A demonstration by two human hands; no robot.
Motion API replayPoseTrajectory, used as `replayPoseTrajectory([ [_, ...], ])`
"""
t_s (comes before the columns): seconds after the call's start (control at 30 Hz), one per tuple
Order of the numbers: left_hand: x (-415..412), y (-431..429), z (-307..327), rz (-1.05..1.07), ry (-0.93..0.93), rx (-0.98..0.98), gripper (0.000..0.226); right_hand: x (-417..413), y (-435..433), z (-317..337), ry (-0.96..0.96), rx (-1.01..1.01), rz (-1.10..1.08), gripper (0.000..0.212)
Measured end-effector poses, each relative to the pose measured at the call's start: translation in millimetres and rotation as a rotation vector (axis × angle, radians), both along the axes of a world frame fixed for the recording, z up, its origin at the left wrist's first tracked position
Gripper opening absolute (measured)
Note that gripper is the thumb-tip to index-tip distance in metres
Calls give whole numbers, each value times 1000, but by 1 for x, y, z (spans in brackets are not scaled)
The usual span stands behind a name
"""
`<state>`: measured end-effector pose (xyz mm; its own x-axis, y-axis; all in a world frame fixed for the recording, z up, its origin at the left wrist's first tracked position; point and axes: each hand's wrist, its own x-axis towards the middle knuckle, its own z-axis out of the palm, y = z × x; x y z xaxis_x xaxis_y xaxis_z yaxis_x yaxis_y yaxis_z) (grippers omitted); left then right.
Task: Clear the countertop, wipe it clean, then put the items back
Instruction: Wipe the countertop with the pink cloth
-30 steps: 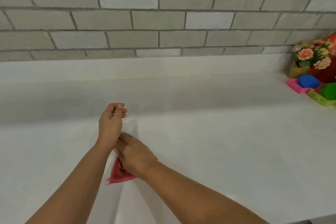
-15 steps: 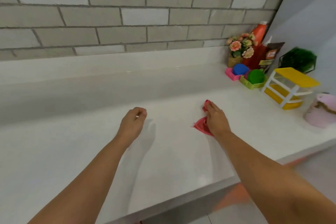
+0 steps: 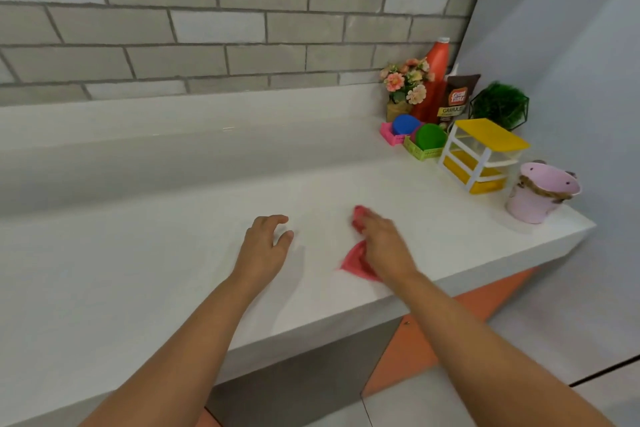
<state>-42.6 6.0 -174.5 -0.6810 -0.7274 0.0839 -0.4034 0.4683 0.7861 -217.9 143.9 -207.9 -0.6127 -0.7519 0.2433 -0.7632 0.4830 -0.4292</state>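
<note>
A pink-red cloth [image 3: 356, 262] lies on the white countertop [image 3: 156, 274], mostly covered by my right hand [image 3: 384, 248], which presses flat on it with straight fingers near the front edge. My left hand [image 3: 265, 246] hovers just over the bare counter to the left of the cloth, fingers loosely curled and holding nothing. The items sit bunched in the far right corner: a flower pot [image 3: 403, 88], an orange bottle [image 3: 433, 80], a brown pouch [image 3: 455, 99], a green plant [image 3: 498, 104], blue [image 3: 403, 123] and green [image 3: 429, 137] lids in small baskets.
A yellow-and-white mini drawer unit [image 3: 481, 156] and a pink bucket [image 3: 538, 192] stand near the counter's right end. A grey brick wall [image 3: 207, 28] backs the counter above a raised ledge. The front edge drops to an orange cabinet [image 3: 433, 340] and tiled floor.
My hands parted: the right one slid the cloth to the right along the counter, then back toward the front edge. The left hand let go and its fingers loosened. My view swung right.
</note>
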Motion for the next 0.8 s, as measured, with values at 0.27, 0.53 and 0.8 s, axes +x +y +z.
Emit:
replayPoseTrajectory([
  [0.27, 48, 5, 3, 60, -22, -46, 31, -50, 34, 20, -88, 58, -505, 50],
  [0.53, 120, -12, 6, 141, 16, -1, 32, 93, -67, 10, -41, 20, -193, 43],
  [0.8, 237, -56, 18, 304, 43, -53, 31, 277, -157, 15, -71, 68, 117, 46],
])
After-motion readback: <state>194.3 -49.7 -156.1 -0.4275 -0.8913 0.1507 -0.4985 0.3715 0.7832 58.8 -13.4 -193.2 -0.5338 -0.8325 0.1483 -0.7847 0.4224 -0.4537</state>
